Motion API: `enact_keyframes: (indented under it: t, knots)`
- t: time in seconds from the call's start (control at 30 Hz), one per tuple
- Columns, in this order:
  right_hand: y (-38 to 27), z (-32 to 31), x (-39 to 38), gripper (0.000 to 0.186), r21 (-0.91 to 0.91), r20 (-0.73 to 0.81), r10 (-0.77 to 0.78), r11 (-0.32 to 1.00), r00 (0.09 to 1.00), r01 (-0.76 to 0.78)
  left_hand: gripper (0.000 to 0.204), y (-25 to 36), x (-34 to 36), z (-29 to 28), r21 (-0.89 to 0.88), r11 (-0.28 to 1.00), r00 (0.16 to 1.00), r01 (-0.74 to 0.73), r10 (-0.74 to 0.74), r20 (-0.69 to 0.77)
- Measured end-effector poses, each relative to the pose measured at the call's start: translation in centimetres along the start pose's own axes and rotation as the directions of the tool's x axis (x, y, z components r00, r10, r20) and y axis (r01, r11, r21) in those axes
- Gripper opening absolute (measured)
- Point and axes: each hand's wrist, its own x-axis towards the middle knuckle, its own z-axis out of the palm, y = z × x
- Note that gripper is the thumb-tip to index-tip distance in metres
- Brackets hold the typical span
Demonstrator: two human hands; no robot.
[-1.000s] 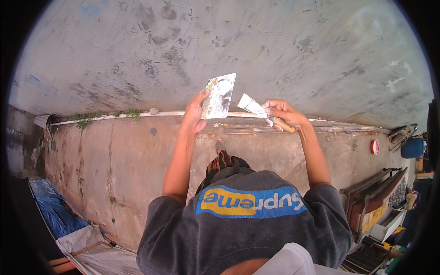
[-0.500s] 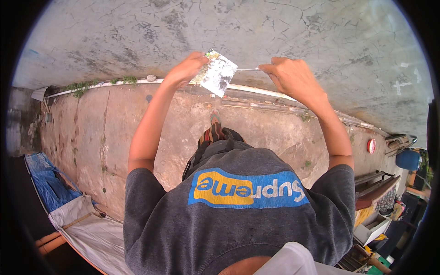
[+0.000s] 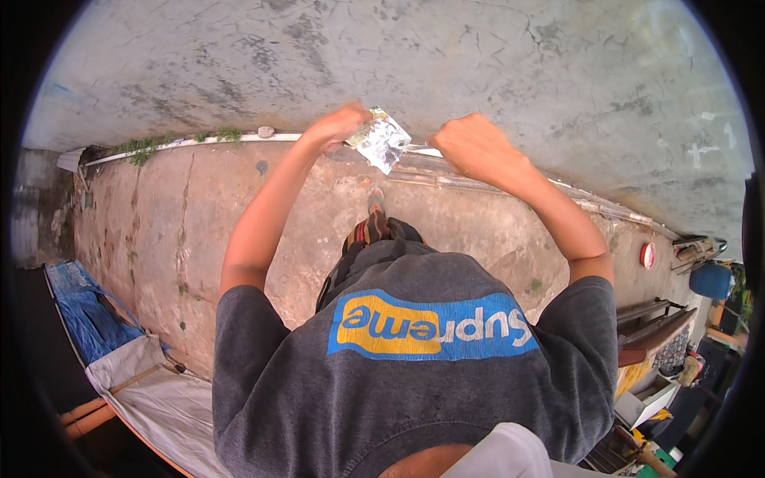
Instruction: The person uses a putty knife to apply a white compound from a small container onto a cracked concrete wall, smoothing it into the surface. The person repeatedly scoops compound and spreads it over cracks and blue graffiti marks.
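Note:
My left hand (image 3: 339, 127) is closed on the edge of a shiny silver foil packet (image 3: 384, 142), with a bit of green and yellow showing near my fingers. The packet is held up roughly chest-high, out in front of the wall, tilted with one corner pointing down. To its right my right hand (image 3: 476, 147) is closed, back of the hand toward me. A thin whitish strand (image 3: 417, 148) runs from the packet's right corner to my right fingertips; whether it is string or a slim stick I cannot tell.
A cracked grey wall (image 3: 478, 56) rises ahead, with a white pipe (image 3: 187, 144) along its foot. Blue and pale tarps (image 3: 92, 311) lie at left. A red-rimmed round lid (image 3: 648, 255), a blue barrel (image 3: 709, 279) and a white box (image 3: 647, 397) stand at right.
Both hands and the foil packet have come slightly lower. My right hand has moved left, nearer the packet, and the visible stretch of strand is shorter. The packet has turned a little.

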Motion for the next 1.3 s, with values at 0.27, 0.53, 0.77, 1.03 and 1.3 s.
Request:
enact_keyframes:
  t: [0.27, 0.53, 0.77, 1.03, 1.3]
  knots:
    - [2.6, -0.3, -0.8, 0.02, 0.368, -0.095, 0.029, 0.93, 0.995, 0.008, 0.057, 0.0, 0.0, 0.0, 0.107, 0.991, 0.996, 0.083, -0.086, 0.024]
    - [3.1, -3.0, 3.5, 0.017, 0.243, 0.091, 0.099, 0.963, 0.991, -0.118, 0.065, -0.4, 2.7, -5.2, 0.413, 0.896, 0.96, -0.162, 0.045, 0.278]
    - [1.8, -2.8, 11.0, 0.006, 0.15, 0.102, 0.051, 0.986, 0.994, -0.066, 0.057, 1.1, 4.6, -10.6, 0.462, 0.851, 0.936, -0.249, 0.088, 0.342]
    - [-0.6, -2.9, 17.9, 0.007, 0.02, 0.139, 0.093, 0.995, 0.986, -0.097, 0.049, -2.2, 11.9, -18.3, 0.34, 0.928, 0.903, -0.154, -0.007, 0.429]
    - [6.7, -3.8, 15.8, 0.025, 0.844, 0.34, 0.157, 0.383, 0.927, -0.374, 0.05, -8.4, 13.8, -22.4, -0.01, 0.999, 0.927, -0.032, 0.033, 0.374]
